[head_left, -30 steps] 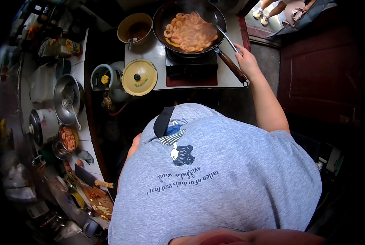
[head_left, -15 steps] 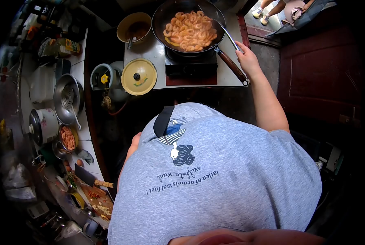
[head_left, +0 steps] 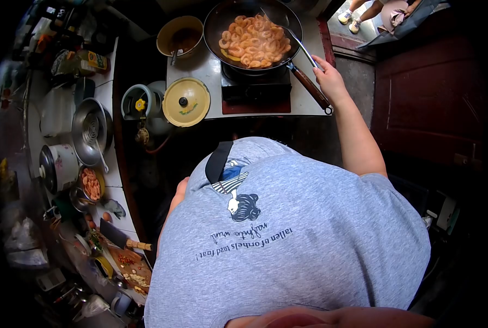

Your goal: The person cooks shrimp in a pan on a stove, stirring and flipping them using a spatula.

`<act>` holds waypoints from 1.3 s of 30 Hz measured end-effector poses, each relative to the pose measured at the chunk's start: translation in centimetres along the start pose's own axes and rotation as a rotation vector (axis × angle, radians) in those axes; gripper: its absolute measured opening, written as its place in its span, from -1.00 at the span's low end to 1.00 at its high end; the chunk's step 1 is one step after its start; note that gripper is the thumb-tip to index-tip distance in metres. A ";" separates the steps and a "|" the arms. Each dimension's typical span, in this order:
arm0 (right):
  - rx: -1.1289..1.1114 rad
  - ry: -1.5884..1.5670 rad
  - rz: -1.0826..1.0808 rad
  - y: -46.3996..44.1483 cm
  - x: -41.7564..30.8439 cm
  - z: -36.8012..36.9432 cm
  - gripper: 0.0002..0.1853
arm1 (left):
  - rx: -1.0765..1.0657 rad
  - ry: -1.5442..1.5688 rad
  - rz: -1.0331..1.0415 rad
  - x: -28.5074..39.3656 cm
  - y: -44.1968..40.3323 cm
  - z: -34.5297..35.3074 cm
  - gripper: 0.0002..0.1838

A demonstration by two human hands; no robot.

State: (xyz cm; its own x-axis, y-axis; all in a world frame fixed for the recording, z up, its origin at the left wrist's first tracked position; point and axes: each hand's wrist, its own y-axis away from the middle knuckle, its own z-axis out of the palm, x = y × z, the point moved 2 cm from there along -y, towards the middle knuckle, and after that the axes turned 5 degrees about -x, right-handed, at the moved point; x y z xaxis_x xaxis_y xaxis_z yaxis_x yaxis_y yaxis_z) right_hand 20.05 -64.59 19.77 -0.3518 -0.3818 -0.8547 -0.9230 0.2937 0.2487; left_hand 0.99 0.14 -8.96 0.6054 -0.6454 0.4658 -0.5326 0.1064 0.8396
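Note:
Pink curled shrimp (head_left: 255, 41) lie heaped in a dark wok (head_left: 214, 41) on a black gas burner (head_left: 255, 87). My right hand (head_left: 329, 81) is closed around the thin handle of a metal spatula (head_left: 304, 48). Its handle slants over the wok's right rim, and its far end reaches the shrimp, where the blade is hard to make out. Below my right hand, the wok's wooden handle (head_left: 311, 89) sticks out untouched. Of my left side only a bit of arm (head_left: 179, 192) shows beside the grey shirt; the left hand is hidden.
Left of the wok are a yellow bowl (head_left: 170, 27) with brown liquid and a yellow lid (head_left: 200, 104). A gas cylinder (head_left: 159, 117) stands below. The left counter carries a steel strainer (head_left: 85, 147), a pot (head_left: 66, 167), a cleaver (head_left: 113, 234) and a chopping board (head_left: 129, 254). Another person's legs (head_left: 367, 13) show outside.
My right hand has shifted slightly left with the spatula, whose far end has moved a little left within the wok. The shrimp heap looks nearly the same.

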 end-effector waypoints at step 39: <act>-0.006 0.343 -0.071 -0.2 -0.8 -0.4 -0.57 | 0.036 -0.172 -0.009 1.6 1.3 0.2 -0.53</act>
State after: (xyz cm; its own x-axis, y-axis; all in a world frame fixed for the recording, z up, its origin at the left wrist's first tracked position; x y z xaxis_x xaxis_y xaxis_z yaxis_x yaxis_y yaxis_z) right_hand 20.45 -64.71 20.58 -0.3172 -0.6735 -0.6677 -0.9477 0.2505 0.1975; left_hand 1.12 -0.89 -7.19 0.5022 -0.7662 0.4009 -0.5500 0.0747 0.8318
